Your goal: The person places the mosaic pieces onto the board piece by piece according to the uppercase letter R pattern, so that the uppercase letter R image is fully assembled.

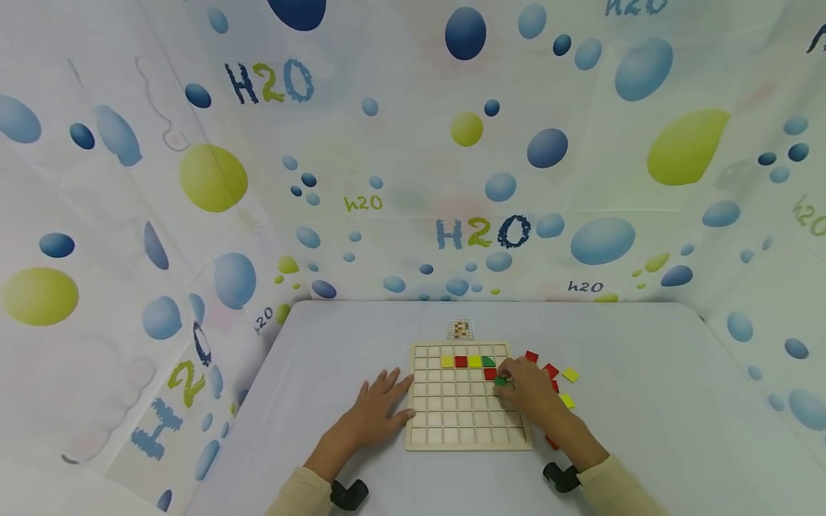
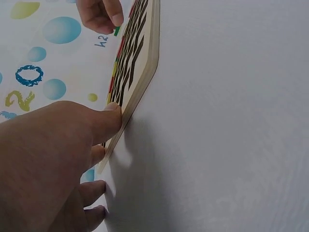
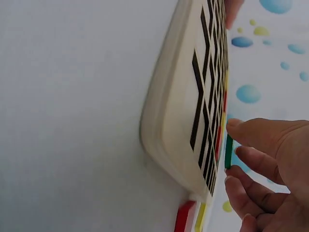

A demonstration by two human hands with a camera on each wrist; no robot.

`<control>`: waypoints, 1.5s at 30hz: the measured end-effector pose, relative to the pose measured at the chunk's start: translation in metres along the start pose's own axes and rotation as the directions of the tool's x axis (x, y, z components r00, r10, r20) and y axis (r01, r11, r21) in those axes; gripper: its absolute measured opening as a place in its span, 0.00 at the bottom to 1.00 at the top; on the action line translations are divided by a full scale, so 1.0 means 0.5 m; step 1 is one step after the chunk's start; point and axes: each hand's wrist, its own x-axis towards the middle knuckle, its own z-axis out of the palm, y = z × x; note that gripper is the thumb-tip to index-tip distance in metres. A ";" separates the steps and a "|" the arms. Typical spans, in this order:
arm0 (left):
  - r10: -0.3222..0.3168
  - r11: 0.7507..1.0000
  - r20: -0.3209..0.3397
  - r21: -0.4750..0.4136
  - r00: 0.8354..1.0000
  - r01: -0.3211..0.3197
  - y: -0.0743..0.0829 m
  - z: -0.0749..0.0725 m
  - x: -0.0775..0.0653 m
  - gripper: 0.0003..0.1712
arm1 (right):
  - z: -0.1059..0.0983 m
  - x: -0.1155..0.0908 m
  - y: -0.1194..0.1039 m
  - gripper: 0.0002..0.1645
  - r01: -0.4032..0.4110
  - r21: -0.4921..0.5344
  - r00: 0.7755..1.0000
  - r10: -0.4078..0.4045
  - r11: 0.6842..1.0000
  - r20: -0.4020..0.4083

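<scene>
A wooden grid board [image 1: 452, 412] lies on the table with a row of yellow, red, yellow and green tiles in its upper part. A red tile [image 1: 490, 373] sits one row lower, toward the right. Over the board's right side, my right hand [image 1: 530, 390] pinches a green tile [image 3: 229, 152] between thumb and fingers, close above the grid. My left hand [image 1: 377, 410] lies at the left edge with fingers spread, its thumb [image 2: 112, 107] touching the board's rim.
Several red and yellow tiles, among them a yellow tile [image 1: 571, 374], lie loose right of the board, some partly hidden by the right hand. Beyond the board's far edge is a small pattern card [image 1: 460, 329]. A white table [image 1: 652, 401] spreads around them, with a printed curtain behind.
</scene>
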 end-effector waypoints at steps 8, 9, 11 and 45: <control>0.004 1.000 -0.006 0.000 1.000 -0.004 -0.004 0.005 0.006 0.39 | 0.030 0.005 -0.003 0.14 0.043 -0.081 0.999 -0.044 0.996 -0.012; 0.001 1.000 -0.003 0.005 1.000 -0.001 -0.005 0.006 0.007 0.39 | 0.030 0.005 -0.003 0.14 0.046 -0.077 0.999 -0.047 0.996 -0.014; 0.002 1.000 -0.005 0.014 1.000 -0.002 -0.006 0.008 0.009 0.39 | 0.032 0.006 -0.002 0.14 0.049 -0.064 0.999 -0.050 0.997 -0.014; -0.018 1.000 0.005 0.012 1.000 0.018 -0.006 0.007 0.006 0.39 | -0.015 0.027 0.025 0.08 -0.011 0.055 0.998 0.007 0.998 0.069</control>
